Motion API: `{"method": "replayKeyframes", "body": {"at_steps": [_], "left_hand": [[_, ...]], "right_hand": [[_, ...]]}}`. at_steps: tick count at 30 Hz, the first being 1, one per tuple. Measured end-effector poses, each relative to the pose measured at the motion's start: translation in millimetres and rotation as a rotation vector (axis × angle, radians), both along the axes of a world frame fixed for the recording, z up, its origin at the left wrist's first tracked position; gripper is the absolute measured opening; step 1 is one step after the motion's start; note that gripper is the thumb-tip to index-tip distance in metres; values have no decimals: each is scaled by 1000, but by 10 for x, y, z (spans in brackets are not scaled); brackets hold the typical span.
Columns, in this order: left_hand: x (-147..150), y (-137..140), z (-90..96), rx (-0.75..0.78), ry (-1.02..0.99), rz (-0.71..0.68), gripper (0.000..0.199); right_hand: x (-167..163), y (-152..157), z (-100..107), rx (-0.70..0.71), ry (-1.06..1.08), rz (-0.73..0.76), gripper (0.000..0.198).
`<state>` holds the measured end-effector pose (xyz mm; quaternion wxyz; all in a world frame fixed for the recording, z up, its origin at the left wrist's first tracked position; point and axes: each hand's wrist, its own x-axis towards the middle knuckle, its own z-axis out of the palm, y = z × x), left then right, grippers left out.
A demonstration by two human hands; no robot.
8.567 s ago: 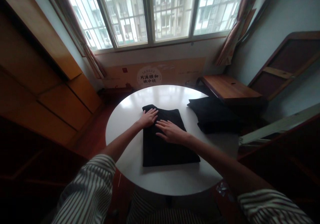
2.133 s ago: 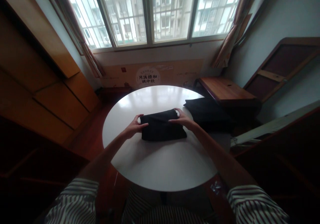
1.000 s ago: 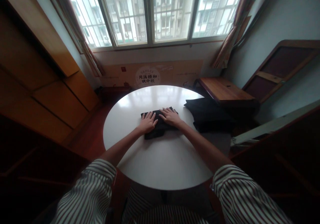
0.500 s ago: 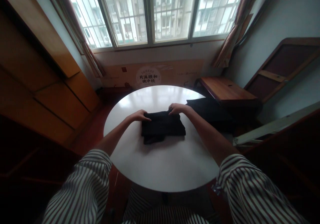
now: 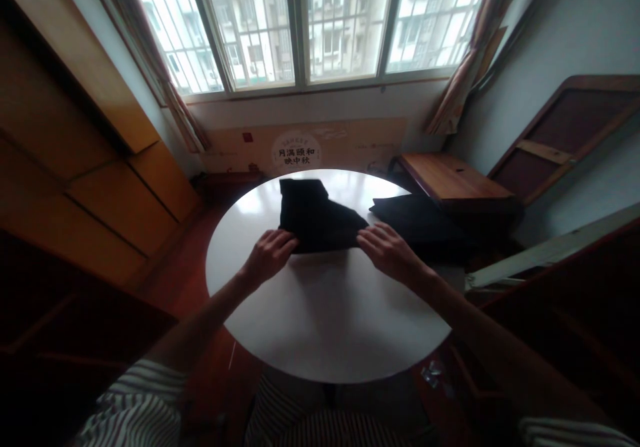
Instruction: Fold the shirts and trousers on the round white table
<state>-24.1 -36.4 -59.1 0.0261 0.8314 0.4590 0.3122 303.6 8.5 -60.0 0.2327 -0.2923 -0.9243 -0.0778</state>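
The left hand (image 5: 270, 254) pinches the near left corner of a folded black garment (image 5: 315, 217), fingers curled over the edge. The right hand (image 5: 390, 254) grips the near right corner in the same way, knuckles up, so the near edge runs taut between the two. The garment is over the far half of a round white table (image 5: 330, 334), a shadow on the tabletop below its near edge; whether its far end touches the surface cannot be told. A squared flap of it juts away from the person on the left, and its far edge slopes down toward the right hand. A second black garment (image 5: 415, 224), folded, lies just beyond the right hand at the table's right side, near a low wooden side table (image 5: 455, 177).
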Motion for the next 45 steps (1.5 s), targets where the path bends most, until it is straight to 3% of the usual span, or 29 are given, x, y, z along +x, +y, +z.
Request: {"method": "replayKeyframes", "body": {"at_steps": [2,4,6,8,12,15,17,20,24,27,31,35,38,42,45], "left_hand": [[18,-307,-330,-37,100,-88,27],[27,-585,-548,-68,138,-159,28],[34,-765,-594,-124,128,-186,25],[45,-800,-498,-222,57,-167,25],[84,-466,-250,-265,-307,53,30],[107,-77,-255,-360,-466,157,70],[119,136,-334,-523,-493,144,85],[129,310,-467,-622,-548,86,70],[66,331,-558,-529,-837,181,48],[-43,300,-579,-601,-989,208,46],[-153,315,-609,-785,-904,183,51],[-186,436,-641,-724,-766,230,52],[-213,551,-664,-690,-670,259,56],[-262,614,-659,-594,-538,368,54],[-221,497,-568,-450,-365,443,43]], "right_hand": [[100,-301,-348,24,-60,99,34],[191,-568,-569,5,-67,137,32],[256,-739,-616,-96,-30,123,25],[281,-768,-535,-242,40,90,18],[197,-467,-358,-378,219,-16,30],[69,-173,-373,-401,238,-32,39],[-11,-44,-411,-409,213,-2,24],[-95,35,-445,-430,212,35,13],[-135,64,-459,-521,337,-49,28],[-138,102,-487,-616,397,-129,37],[-140,143,-543,-578,324,-160,38],[-152,165,-564,-418,218,-201,35],[-162,182,-514,-406,199,-196,38],[-113,158,-388,-561,322,-183,45],[10,86,-324,-799,368,-163,46]]}}
